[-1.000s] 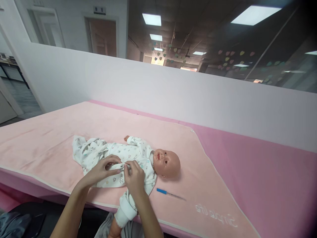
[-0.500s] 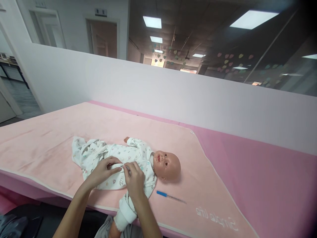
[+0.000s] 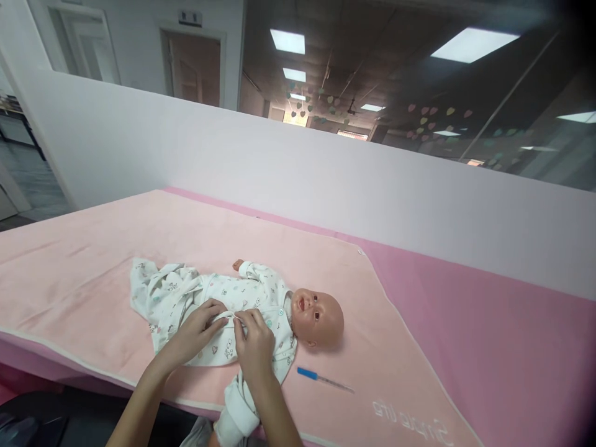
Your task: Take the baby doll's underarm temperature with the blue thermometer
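A baby doll (image 3: 318, 318) lies on its back on a pink blanket (image 3: 93, 267), head to the right, dressed in a white printed romper (image 3: 242, 292). My left hand (image 3: 199, 330) pinches the romper's front flap over the doll's belly. My right hand (image 3: 254, 346) pinches the same flap just to the right, fingertips nearly touching the left hand's. One sleeve with a white cuff (image 3: 237, 413) hangs over the near edge under my right forearm. The doll's far hand (image 3: 238, 264) sticks out of the other sleeve.
A thin stick with a blue end (image 3: 323, 378) lies on the blanket right of my right hand. The blanket covers a deeper pink table (image 3: 488, 335) that runs right. A white partition wall (image 3: 326, 174) stands behind, with glass above it.
Both hands stay pinched on the romper's front, fingers shifting slightly along the flap. The view has drifted a little, so the doll sits slightly lower in frame.
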`<state>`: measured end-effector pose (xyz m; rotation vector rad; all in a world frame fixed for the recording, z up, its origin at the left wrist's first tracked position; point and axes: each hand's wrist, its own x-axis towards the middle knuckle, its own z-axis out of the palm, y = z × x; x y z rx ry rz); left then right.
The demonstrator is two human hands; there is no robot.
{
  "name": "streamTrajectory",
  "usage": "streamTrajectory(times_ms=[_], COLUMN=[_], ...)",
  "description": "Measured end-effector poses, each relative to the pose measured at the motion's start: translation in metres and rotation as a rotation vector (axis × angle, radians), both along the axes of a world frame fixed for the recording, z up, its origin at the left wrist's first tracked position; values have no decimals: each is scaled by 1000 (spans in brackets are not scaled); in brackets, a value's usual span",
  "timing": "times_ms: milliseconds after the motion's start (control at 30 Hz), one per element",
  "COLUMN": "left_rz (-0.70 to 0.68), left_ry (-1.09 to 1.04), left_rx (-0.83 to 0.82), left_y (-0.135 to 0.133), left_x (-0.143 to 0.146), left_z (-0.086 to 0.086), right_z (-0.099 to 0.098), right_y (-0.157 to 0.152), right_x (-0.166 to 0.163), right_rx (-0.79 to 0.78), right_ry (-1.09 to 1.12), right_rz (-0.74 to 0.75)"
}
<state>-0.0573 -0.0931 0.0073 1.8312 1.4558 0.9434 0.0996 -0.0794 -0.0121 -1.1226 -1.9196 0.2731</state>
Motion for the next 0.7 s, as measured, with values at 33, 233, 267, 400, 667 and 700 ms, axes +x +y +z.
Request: streamTrajectory(times_ms=[33, 233, 267, 400, 667, 700], left_rz=[-9, -108, -118, -132, -153, -155], left_ry=[-3, 0, 12, 62, -40, -44], left_rx=[-5, -50, -55, -75, -143, -149], left_y=[0, 4, 6, 10, 15, 16], left_x=[-1, -7, -8, -8, -7, -8], left_z=[0, 4, 4, 6, 8, 7], right_z=[1, 3, 3, 6, -2, -7], right_y=[0, -1, -1, -2, 0, 1], right_x=[0, -2, -3, -3, -2, -3], right_rx=[-3, -23, -27, -28, 34, 48], right_ry=[6, 68, 69, 49, -50, -47], right_rz=[-5, -68, -80, -119, -108, -121])
